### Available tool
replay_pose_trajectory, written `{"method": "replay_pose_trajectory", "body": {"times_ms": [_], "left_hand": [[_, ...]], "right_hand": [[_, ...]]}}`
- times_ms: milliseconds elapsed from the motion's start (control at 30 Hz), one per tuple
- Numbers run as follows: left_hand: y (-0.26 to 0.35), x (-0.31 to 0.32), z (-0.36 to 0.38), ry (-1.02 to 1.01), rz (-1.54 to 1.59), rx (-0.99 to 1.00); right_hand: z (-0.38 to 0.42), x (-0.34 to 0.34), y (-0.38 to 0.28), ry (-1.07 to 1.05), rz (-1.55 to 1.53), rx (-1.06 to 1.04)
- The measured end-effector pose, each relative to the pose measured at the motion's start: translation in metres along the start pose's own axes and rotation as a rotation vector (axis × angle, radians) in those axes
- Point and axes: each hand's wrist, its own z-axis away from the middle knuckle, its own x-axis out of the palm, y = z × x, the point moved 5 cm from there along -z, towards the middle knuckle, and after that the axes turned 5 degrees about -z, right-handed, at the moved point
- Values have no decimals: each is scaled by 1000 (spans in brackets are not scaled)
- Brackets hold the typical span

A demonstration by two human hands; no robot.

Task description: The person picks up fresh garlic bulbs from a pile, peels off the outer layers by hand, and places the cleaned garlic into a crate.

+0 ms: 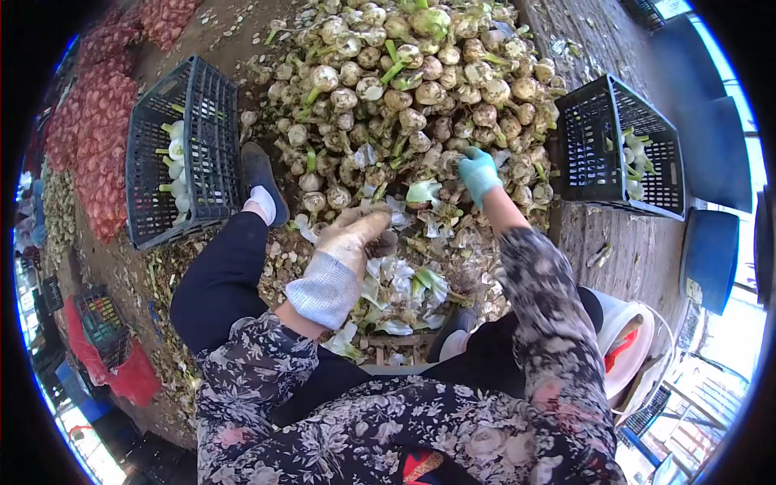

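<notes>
A large heap of garlic bulbs (428, 93), many with dirty outer skins and cut stems, lies on the ground in front of me. My right hand (479, 173), in a thin teal glove, is at the heap's near edge. Its fingers are together and bent against a garlic bulb (449, 164). My left hand (356, 234) wears a thick, soiled pale glove with a grey cuff. It is closed, held over the loose skins nearer my body, and whatever lies inside its fingers is hidden. Between my hands lies a pale green-white peeled piece (423, 191).
Black plastic crates, one at left (182, 153) and one at right (618, 149), hold whitish trimmed bulbs. Red mesh sacks (89, 145) are stacked at far left. Peeled skins (400, 283) litter the ground between my feet. A blue container (711, 260) stands at right.
</notes>
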Motion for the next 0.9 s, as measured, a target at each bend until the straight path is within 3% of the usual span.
{"method": "replay_pose_trajectory", "body": {"times_ms": [33, 67, 100, 133, 167, 200, 267, 333, 367, 433, 500, 533, 600, 667, 700, 800, 900], "left_hand": [[-3, 1, -1, -11, -3, -13], [-6, 8, 1, -75, 109, -60], [-9, 20, 5, -140, 202, -110], [-8, 33, 11, -205, 290, -159], [-8, 42, 17, -270, 376, -205], [-15, 41, 18, -380, 376, -163], [-29, 30, 10, -304, 304, -112], [-17, 34, 17, -268, 198, -35], [-10, 38, 18, -246, 22, 145], [4, 51, 24, -200, -330, 501], [-5, 48, 7, -472, 328, 63], [-20, 41, -9, -681, 561, 16], [-27, 26, -17, -719, 560, 53], [-11, 42, 0, -424, 160, 189], [-2, 47, 7, -273, -38, 258], [0, 50, 11, -247, -85, 324], [7, 51, 16, -220, -270, 544]], "right_hand": [[32, -3, -17, -115, -298, -2], [68, -2, -41, -184, -426, -247], [112, -2, -60, -239, -508, -286], [144, 0, -59, -230, -457, -467], [182, 2, -68, -77, -263, -762], [207, 3, -68, 2, -99, -897], [216, -1, -65, -58, -155, -825], [205, -9, -52, -335, -581, -386], [197, -17, -44, -255, -680, -229], [195, -15, -54, -261, -722, -308], [199, -13, -55, -245, -591, -334], [192, -11, -51, -319, -513, -323], [187, -10, -43, -348, -625, -331], [174, -5, -29, -465, -822, -349], [172, -10, -31, -456, -776, -377], [167, -16, -39, -368, -548, -481], [178, -20, -54, -238, -595, -558]]}}
